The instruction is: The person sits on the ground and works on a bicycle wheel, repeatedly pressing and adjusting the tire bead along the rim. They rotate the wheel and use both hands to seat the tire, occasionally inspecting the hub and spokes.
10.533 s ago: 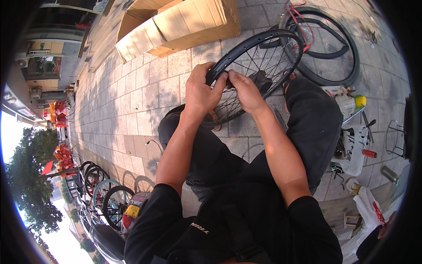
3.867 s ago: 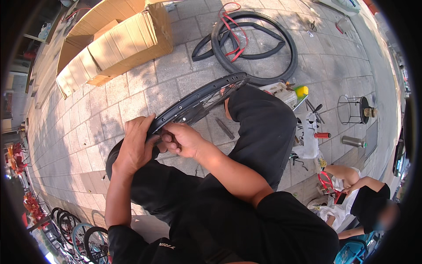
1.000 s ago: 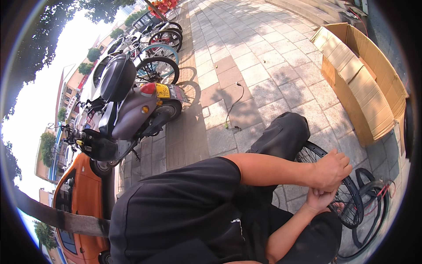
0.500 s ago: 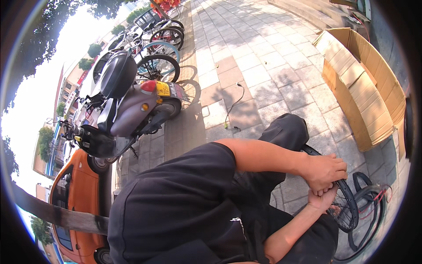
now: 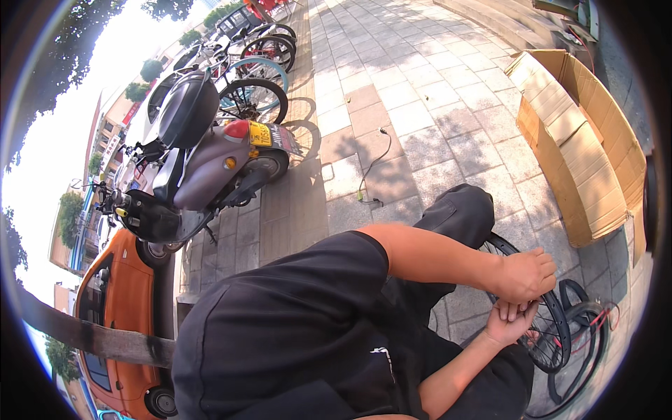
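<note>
A spoked bicycle wheel (image 5: 558,318) with a black rim leans beside my legs at the right, partly covered by my arms. My left hand (image 5: 526,275) lies over the upper part of its rim, fingers curled round it. Just below, my right hand (image 5: 509,323) is closed against the inner side of the same rim, its fingers touching those of my left hand. Exactly what the fingertips pinch is hidden. Next to the wheel, black rubber loops (image 5: 596,343) and thin red wires (image 5: 607,313) rest on the paving.
An open cardboard box (image 5: 570,157) stands at the far right. A dark cable (image 5: 371,166) lies on the paving. At the left are a grey scooter (image 5: 203,171), several parked bicycles (image 5: 255,101), an orange car (image 5: 126,315) and a wooden post (image 5: 105,339).
My right hand has shifted slightly and its fingers look less tightly bunched. My left hand stays on the rim, a little changed in angle. The whole view has moved slightly.
</note>
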Available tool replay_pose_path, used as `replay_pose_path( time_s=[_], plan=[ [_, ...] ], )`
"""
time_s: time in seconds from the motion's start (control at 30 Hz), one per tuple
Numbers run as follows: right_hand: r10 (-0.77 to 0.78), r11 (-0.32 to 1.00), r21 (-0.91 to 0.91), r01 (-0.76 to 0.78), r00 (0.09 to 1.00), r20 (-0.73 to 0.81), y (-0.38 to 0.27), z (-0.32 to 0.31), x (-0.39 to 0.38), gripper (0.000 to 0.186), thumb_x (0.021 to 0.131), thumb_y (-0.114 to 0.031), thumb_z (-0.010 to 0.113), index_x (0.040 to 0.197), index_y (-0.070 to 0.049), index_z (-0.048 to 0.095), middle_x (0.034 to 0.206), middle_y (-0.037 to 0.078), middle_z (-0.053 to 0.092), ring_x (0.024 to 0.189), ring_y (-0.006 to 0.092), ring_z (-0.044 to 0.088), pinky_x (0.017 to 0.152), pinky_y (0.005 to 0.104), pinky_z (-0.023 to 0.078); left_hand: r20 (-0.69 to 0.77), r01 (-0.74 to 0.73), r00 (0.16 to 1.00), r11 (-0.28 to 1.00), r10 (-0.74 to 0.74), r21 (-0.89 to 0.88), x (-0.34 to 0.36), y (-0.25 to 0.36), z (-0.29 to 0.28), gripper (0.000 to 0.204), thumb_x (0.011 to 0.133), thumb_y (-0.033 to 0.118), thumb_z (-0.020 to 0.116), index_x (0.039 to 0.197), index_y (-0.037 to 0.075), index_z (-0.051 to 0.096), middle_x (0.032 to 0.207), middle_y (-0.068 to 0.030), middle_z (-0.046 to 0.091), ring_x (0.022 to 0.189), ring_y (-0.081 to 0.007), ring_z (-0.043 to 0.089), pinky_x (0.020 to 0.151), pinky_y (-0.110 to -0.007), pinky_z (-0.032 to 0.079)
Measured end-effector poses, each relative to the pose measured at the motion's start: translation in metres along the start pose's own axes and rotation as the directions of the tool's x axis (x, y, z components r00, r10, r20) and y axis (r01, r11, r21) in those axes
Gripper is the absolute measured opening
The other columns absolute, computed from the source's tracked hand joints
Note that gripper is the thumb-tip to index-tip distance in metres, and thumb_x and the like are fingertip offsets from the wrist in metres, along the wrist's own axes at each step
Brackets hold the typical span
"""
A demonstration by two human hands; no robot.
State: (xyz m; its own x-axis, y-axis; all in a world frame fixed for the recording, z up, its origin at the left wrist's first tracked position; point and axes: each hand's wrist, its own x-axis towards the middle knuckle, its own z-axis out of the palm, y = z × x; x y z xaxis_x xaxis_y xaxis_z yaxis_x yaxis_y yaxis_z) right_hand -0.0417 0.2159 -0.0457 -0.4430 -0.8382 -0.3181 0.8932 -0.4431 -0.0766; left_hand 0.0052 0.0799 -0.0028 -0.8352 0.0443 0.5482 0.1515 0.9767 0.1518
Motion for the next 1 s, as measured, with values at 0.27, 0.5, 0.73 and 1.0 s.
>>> replay_pose_path(
  time_s=[0.27,0.5,0.73,1.0],
  plan=[
    [-0.061,0.997,-0.050,0.058,0.996,-0.062,-0.001,-0.015,0.017,0.036,0.109,-0.032,0.052,0.075,-0.020,0.049,0.055,-0.009,0.032,0.039,0.0057,0.031,0.036,0.0228,0.026,-0.032,0.048,0.998,0.994,-0.051,-0.094,0.001,0.003,0.009,0.032,0.076,0.031,0.070,0.094,0.005,0.064,0.093,-0.0115,0.062,0.094,-0.0302,0.061,0.083,-0.044,0.048],
    [0.001,0.979,-0.195,-0.063,0.953,-0.304,-0.012,0.000,0.018,0.042,0.110,-0.038,0.049,0.071,-0.024,0.048,0.052,-0.009,0.033,0.036,0.0079,0.027,0.032,0.0253,0.022,0.011,-0.073,0.996,0.905,0.086,-0.418,-0.002,-0.025,-0.002,0.045,0.079,0.027,0.073,0.117,0.005,0.067,0.104,-0.0118,0.065,0.104,-0.0323,0.064,0.085,-0.048,0.050],
    [-0.035,0.969,-0.241,-0.050,0.942,-0.335,-0.021,0.006,0.014,0.038,0.109,-0.034,0.050,0.074,-0.020,0.051,0.055,-0.007,0.038,0.040,0.0094,0.033,0.036,0.0271,0.027,-0.033,0.027,0.999,0.965,-0.036,-0.259,0.005,-0.008,0.005,0.037,0.072,0.029,0.078,0.098,0.007,0.063,0.091,-0.0086,0.058,0.090,-0.0302,0.060,0.077,-0.046,0.045],
    [-0.203,0.954,-0.266,0.141,0.954,-0.221,-0.008,-0.020,0.009,0.036,0.109,-0.039,0.051,0.084,-0.015,0.056,0.060,-0.003,0.042,0.048,0.0100,0.041,0.048,0.0273,0.037,-0.102,0.194,0.973,0.974,-0.207,-0.118,0.008,0.014,0.016,0.034,0.062,0.030,0.080,0.081,0.009,0.062,0.082,-0.0075,0.062,0.080,-0.0282,0.064,0.082,-0.045,0.045]
  ],
)
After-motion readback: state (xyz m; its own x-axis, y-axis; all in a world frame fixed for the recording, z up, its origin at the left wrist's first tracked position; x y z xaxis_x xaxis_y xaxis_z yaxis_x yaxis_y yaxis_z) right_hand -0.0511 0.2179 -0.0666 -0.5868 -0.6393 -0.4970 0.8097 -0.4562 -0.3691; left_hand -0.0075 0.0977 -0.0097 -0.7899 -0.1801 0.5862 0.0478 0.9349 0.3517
